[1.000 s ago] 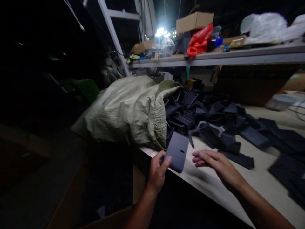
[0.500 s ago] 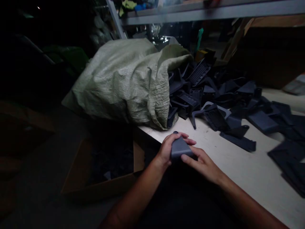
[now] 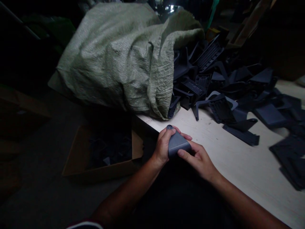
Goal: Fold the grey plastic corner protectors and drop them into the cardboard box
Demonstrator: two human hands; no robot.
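A dark grey plastic bracket (image 3: 178,142), roughly triangular with a small hole at its upper tip, is held between both my hands over the table's near edge. My left hand (image 3: 164,144) wraps round its left side, the thumb lying near the tip. From the right, my right hand (image 3: 200,159) grips the lower corner, with its thumb on the front edge and its fingers partly hidden behind the piece. Many similar dark plastic parts (image 3: 219,109) lie heaped on the white table (image 3: 209,146) beyond my hands.
A large pale green woven sack (image 3: 114,63) lies on its side, its mouth towards the heap, with parts spilling out. Below on the left stands an open cardboard box (image 3: 95,175) with dark pieces inside. Other boxes (image 3: 23,111) are dim at the far left.
The view has tipped downward, so the shelf above has left the picture. Both hands still hold the bracket, which is turned slightly and now shows the hole at its tip more plainly.
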